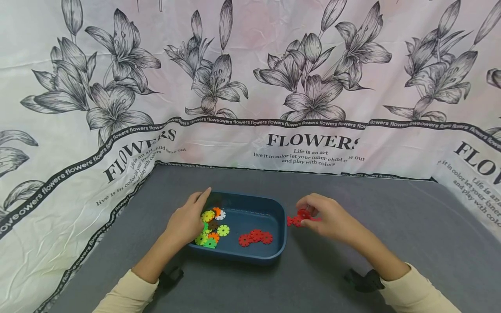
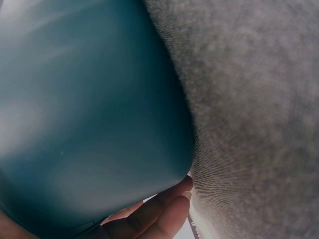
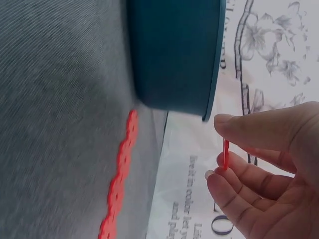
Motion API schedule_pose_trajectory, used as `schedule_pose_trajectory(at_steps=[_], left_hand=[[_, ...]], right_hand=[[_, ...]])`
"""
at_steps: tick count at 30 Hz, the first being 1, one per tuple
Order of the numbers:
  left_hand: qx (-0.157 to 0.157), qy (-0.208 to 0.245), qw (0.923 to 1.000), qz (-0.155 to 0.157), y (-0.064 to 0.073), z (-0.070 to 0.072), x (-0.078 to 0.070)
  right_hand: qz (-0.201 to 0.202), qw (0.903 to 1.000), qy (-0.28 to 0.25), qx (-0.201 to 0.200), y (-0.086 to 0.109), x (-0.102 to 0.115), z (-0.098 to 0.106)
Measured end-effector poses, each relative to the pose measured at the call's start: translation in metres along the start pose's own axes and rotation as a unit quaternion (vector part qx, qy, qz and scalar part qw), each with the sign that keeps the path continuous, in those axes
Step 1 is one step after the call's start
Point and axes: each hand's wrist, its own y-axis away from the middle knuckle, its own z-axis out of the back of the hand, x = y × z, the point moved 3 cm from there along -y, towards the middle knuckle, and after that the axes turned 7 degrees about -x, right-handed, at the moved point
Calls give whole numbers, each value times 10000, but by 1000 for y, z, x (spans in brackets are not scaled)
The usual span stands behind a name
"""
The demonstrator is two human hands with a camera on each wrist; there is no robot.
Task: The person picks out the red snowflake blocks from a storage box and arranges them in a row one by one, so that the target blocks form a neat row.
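Note:
A dark blue plastic bin (image 1: 258, 256) stands on the grey surface, and my left hand (image 1: 187, 221) grips its left end. In the left wrist view, the fingers (image 2: 167, 216) of this hand lie against the bin's outer wall (image 2: 99, 124). My right hand (image 1: 326, 217), right of the bin and above the surface, pinches a red notched disc (image 3: 226, 154) between thumb and fingers. Below that hand a row of linked-looking red discs (image 3: 117, 179) lies flat beside the bin. Inside the bin are several red discs (image 1: 256, 236) toward the right.
At the bin's left end sits a mixed pile of yellow, green, orange, brown and white discs (image 1: 223, 230), partly hidden by my left hand. A white flower-printed cloth (image 1: 235, 143) rises behind the grey table covering (image 1: 391, 217) and along its sides.

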Motion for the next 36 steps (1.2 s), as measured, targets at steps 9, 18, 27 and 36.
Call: schedule_pose_trajectory(at_steps=[9,18,27,36], left_hand=[[19,91,10000,-35,1,-3,-1],[-1,80,10000,25,0,-3,0],[30,59,10000,63,-1,-1,1],[19,17,10000,74,-1,-2,2]], right_hand=[[-302,9993,215,-5,21,-23,17],[-658,9962,426,378,28,-52,35],[-865,9884,861,902,32,-80,39],[-1272,9797,852,1292,37,-96,37]])
